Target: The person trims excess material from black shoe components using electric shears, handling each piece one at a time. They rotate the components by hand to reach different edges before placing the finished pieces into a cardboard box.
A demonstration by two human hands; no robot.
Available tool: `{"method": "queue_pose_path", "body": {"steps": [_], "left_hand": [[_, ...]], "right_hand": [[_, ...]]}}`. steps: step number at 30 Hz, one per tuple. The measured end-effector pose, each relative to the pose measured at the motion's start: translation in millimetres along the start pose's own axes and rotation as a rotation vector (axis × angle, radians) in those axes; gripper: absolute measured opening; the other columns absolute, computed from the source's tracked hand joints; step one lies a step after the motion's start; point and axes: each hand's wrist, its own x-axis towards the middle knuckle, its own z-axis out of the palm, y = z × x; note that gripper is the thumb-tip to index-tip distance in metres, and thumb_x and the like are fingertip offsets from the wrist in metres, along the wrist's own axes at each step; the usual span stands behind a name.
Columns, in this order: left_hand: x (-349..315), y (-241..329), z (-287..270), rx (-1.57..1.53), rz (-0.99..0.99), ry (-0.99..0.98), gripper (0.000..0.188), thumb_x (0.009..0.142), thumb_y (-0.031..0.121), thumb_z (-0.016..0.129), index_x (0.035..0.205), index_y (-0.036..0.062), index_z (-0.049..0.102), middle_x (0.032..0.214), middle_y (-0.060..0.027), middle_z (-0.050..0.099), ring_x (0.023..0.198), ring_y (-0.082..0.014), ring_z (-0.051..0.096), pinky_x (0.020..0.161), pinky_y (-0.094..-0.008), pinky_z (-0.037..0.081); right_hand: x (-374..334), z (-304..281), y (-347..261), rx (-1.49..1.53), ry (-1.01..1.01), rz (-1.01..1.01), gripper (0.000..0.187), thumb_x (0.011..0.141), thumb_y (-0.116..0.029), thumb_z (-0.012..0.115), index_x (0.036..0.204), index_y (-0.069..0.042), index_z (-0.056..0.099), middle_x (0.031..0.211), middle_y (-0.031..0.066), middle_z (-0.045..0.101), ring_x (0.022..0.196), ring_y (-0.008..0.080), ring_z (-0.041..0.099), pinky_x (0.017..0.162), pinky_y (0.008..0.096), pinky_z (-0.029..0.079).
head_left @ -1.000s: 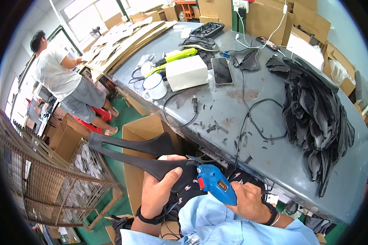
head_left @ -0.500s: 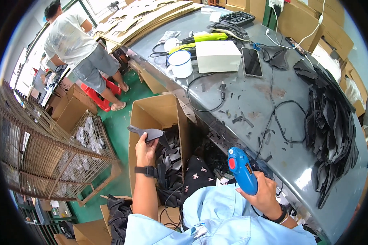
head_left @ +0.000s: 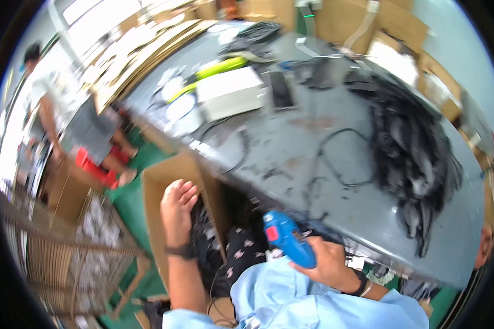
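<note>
My right hand [head_left: 329, 263] is closed around a blue handheld power tool [head_left: 293, 244] with a red button, held above my lap near the table edge. Its head points up and to the left; the working end cannot be made out. My left hand [head_left: 179, 205] is raised over a cardboard box [head_left: 155, 192], with nothing in it and its fingers loosely apart. Dark cut pieces [head_left: 204, 241] lie inside that box, partly hidden by my forearm. On the right of the grey table [head_left: 346, 211] rests a large heap of black pieces [head_left: 403, 148].
A white box [head_left: 230, 94], a white mug [head_left: 184, 116], a phone [head_left: 280, 89] and a loose black cable [head_left: 335, 137] lie on the table, among small dark scraps. A wire cage [head_left: 66, 263] stands at left. Another person [head_left: 57, 104] is beyond it, beside a red stool [head_left: 96, 169].
The dark grey piece has left my left hand, which is now empty. My view has swung right, so the scene shifts left. The power tool stays in my right hand.
</note>
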Motion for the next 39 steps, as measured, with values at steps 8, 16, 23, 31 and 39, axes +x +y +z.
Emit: {"method": "queue_pose_path", "body": {"steps": [8, 16, 23, 31, 39], "left_hand": [[-53.1, 6.8, 216.6, 0.302, -0.149, -0.701, 0.029, 0.094, 0.025, 0.052, 0.108, 0.0006, 0.057, 0.101, -0.0124, 0.063, 0.089, -0.0222, 0.064, 0.072, -0.0315, 0.052], [-78.7, -76.5, 394.7, 0.437, -0.171, -0.921, 0.035, 0.088, 0.03, 0.059, 0.105, -0.0006, 0.056, 0.097, -0.0106, 0.062, 0.084, -0.0206, 0.062, 0.073, -0.0313, 0.05], [-78.9, -100.6, 424.6, 0.597, -0.222, -0.907, 0.024, 0.08, 0.019, 0.068, 0.092, 0.0016, 0.055, 0.076, -0.0025, 0.054, 0.066, -0.0135, 0.056, 0.055, -0.0251, 0.039], [-68.0, -54.7, 305.7, 0.256, -0.372, -0.715, 0.011, 0.083, 0.014, 0.061, 0.09, 0.0111, 0.053, 0.084, 0.0001, 0.059, 0.072, -0.0123, 0.058, 0.061, -0.0276, 0.045], [-127.0, -57.2, 160.0, -0.304, -0.489, -0.624, 0.022, 0.088, 0.01, 0.054, 0.109, 0.0047, 0.056, 0.107, -0.008, 0.062, 0.101, -0.0237, 0.059, 0.09, -0.0415, 0.047]], "right_hand": [[-14.2, -22.1, 6.1, 0.129, 0.308, 0.007, 0.056, 0.069, -0.029, 0.082, 0.104, 0.003, 0.052, 0.078, 0.0133, 0.065, 0.064, 0.0263, 0.066, 0.058, 0.0333, 0.053], [-33.9, -48.0, 23.8, 0.227, 0.492, 0.125, 0.06, 0.065, -0.029, 0.086, 0.103, 0.002, 0.051, 0.076, 0.0134, 0.064, 0.064, 0.0248, 0.066, 0.059, 0.0331, 0.053], [-36.8, -43.2, 30.1, 0.154, 0.553, 0.156, 0.063, 0.064, -0.029, 0.087, 0.105, 0.001, 0.049, 0.079, 0.0125, 0.063, 0.064, 0.0244, 0.066, 0.059, 0.0324, 0.052], [-33.7, -52.1, 40.1, 0.308, 0.588, 0.269, 0.056, 0.069, -0.031, 0.082, 0.105, 0.001, 0.052, 0.079, 0.016, 0.064, 0.065, 0.031, 0.066, 0.06, 0.0365, 0.052], [3.0, -41.3, 27.5, 0.554, 0.47, 0.391, 0.055, 0.069, -0.017, 0.083, 0.105, 0.0, 0.045, 0.09, 0.0118, 0.064, 0.078, 0.0167, 0.064, 0.07, 0.0285, 0.05]]}}
